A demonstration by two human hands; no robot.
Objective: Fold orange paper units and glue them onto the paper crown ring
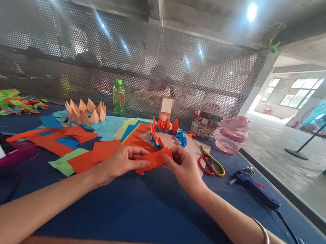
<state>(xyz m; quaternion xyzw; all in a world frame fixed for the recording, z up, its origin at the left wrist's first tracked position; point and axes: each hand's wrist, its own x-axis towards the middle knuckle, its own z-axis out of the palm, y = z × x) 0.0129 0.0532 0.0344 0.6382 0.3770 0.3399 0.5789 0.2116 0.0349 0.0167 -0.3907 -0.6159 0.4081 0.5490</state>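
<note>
Between my two hands is a folded strip of orange paper [155,160], held just above the blue tabletop. My left hand [129,159] pinches its left end between thumb and fingers. At the other end, my right hand [183,162] grips the upper right corner. Right behind the strip stands a partial ring of folded orange and blue paper points [166,127]. Loose orange sheets [105,150] and a pale green sheet [69,161] lie to the left of my left hand. A finished-looking peach paper ring [85,112] sits farther back.
Scissors [212,164] with red and yellow handles and a blue glue gun [258,188] with its cord lie on the right. A pink water jug [232,134], a round container [206,125] and a green bottle [119,98] stand behind. A white plug on a purple power strip [4,161] is at left.
</note>
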